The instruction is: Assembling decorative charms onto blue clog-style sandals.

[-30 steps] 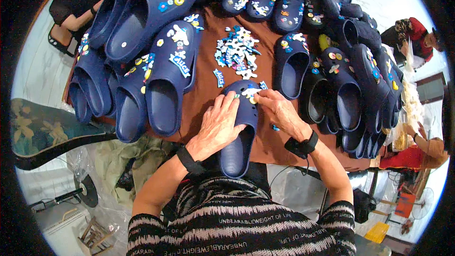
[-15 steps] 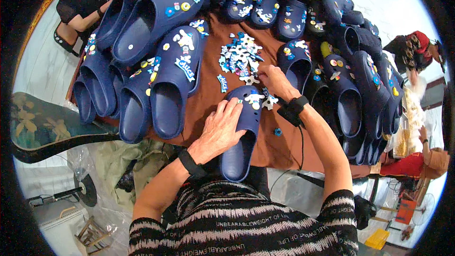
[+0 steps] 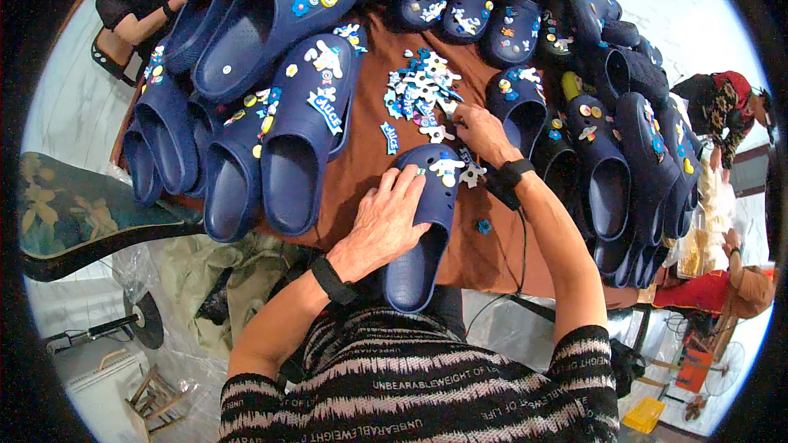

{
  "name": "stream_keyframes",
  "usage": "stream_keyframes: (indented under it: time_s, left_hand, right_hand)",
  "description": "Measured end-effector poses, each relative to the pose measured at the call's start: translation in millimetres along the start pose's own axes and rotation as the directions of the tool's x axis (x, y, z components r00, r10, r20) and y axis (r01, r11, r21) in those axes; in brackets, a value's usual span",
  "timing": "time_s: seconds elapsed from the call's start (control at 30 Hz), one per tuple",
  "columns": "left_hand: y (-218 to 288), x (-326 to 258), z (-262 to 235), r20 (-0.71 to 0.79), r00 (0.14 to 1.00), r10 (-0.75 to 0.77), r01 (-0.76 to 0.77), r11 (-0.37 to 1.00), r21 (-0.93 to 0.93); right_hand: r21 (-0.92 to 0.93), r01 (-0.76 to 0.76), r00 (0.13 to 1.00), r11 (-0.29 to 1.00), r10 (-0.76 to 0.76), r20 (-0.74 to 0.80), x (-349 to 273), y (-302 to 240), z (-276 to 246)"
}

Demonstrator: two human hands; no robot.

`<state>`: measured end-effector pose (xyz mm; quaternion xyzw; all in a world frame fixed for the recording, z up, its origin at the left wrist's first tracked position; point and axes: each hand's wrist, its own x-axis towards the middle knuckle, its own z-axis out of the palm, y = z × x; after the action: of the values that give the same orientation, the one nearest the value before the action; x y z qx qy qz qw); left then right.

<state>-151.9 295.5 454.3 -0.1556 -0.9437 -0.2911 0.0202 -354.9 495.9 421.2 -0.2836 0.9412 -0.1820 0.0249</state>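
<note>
A navy clog (image 3: 413,275) lies on the brown cloth in front of me, toe pointing away. My left hand (image 3: 384,217) grips it, fingers laid over the upper and thumb at the foot opening. A white character charm (image 3: 446,167) sits on its toe, and a small green-and-white piece shows by my fingertips. My right hand (image 3: 484,133) is beyond the toe on the right, beside the charm pile (image 3: 421,86). Its fingers are curled together; whatever they hold is hidden. Below that hand lies a loose white charm (image 3: 472,173), partly against the clog's side.
Decorated navy clogs (image 3: 300,135) stand stacked on the left, with more clogs (image 3: 606,172) on the right and along the back. A blue flower charm (image 3: 483,226) and a blue banner charm (image 3: 389,139) lie loose on the cloth (image 3: 345,189). Other people sit around.
My right hand has shifted slightly up and right near the pile's edge. My left hand stays on the clog. The view has moved a little.
</note>
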Motion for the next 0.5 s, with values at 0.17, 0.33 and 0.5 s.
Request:
stream_keyframes:
  time_s: [0.17,0.33,0.5]
  left_hand:
    - [-0.1,-2.0,0.9,0.005,1.0,-0.014,0.014,1.0,-0.008]
    - [-1.0,-2.7,3.8,-0.019,1.0,-0.015,0.015,0.999,0.028]
    - [-0.5,-0.9,3.8,-0.024,1.0,0.002,-0.002,1.0,0.013]
  right_hand:
    - [0.655,-0.201,0.979,0.729,0.118,0.169,-4.2,-23.1,-22.4]
    - [0.578,-0.159,0.892,0.8,-0.135,0.432,-10.6,-59.6,-37.8]
    - [0.398,0.207,0.889,0.894,-0.341,0.304,-1.7,-52.8,-31.9]
